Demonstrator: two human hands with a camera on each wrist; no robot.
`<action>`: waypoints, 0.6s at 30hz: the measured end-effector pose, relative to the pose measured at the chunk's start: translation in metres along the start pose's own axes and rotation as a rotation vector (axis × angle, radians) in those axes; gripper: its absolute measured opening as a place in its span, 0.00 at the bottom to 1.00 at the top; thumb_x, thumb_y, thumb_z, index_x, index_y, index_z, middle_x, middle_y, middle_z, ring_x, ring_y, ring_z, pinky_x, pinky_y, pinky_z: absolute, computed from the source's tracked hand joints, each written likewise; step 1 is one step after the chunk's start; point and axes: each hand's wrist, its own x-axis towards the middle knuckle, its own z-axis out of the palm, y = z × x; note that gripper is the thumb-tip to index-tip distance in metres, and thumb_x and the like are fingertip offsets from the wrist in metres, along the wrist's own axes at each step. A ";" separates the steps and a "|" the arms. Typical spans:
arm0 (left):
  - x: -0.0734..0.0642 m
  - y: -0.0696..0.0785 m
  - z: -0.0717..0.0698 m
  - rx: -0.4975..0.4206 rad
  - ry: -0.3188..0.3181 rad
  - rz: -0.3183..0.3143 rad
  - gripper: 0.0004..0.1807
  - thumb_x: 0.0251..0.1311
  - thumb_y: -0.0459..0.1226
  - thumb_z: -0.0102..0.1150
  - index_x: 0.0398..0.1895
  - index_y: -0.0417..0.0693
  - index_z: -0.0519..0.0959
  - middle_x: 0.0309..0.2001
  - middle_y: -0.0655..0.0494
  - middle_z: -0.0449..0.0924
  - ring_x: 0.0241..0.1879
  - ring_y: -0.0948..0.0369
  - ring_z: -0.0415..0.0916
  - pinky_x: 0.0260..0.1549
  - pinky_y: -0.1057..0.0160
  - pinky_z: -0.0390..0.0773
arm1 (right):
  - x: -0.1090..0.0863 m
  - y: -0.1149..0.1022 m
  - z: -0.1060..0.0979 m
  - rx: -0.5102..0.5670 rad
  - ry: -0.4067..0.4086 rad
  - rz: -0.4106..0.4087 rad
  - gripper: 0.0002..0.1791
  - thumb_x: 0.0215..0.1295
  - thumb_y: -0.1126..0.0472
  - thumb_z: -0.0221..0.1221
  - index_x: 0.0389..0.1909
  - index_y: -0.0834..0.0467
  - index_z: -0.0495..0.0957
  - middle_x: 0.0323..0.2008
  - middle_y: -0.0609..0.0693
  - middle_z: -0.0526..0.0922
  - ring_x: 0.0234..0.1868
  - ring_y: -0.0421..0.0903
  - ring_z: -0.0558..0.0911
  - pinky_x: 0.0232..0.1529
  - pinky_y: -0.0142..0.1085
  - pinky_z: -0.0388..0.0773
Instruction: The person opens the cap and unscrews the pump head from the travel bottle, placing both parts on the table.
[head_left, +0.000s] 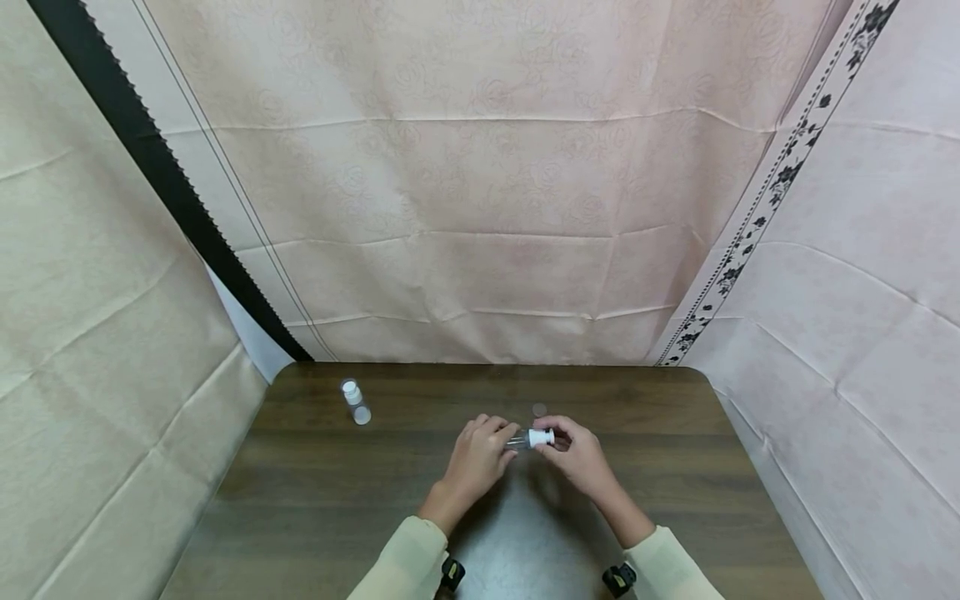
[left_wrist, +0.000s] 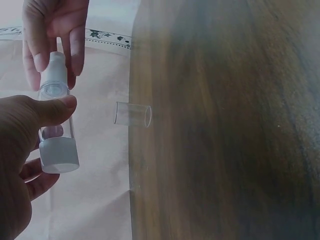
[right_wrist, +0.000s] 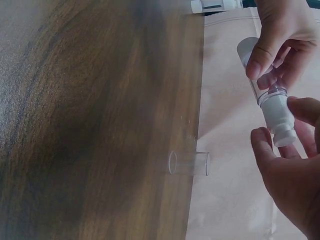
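Observation:
My left hand (head_left: 477, 458) grips the clear body of a small pump bottle (left_wrist: 59, 155), thumb across its side. The bottle has a white base and a white pump top (right_wrist: 277, 117); it lies roughly sideways in the head view, top toward the right. My right hand (head_left: 577, 457) has its thumb and fingers around that white top. In the left wrist view the right hand (left_wrist: 57, 30) comes from above, its fingers partly hiding the top. Beyond the hands, a clear cylindrical cap (left_wrist: 132, 114) lies on its side on the table.
A second bottle (head_left: 356, 402) with white ends lies at the table's far left; part of it shows in the right wrist view. The brown wooden table (head_left: 337, 500) ends at a far edge, where pale patterned cloth (head_left: 480, 208) hangs behind and along both sides.

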 end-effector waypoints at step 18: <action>0.003 0.001 0.000 -0.002 0.023 0.001 0.21 0.54 0.45 0.79 0.51 0.52 0.88 0.44 0.57 0.88 0.41 0.60 0.80 0.40 0.62 0.81 | 0.006 0.002 -0.001 -0.120 0.002 0.087 0.15 0.70 0.56 0.67 0.54 0.55 0.83 0.50 0.52 0.86 0.51 0.48 0.84 0.56 0.48 0.83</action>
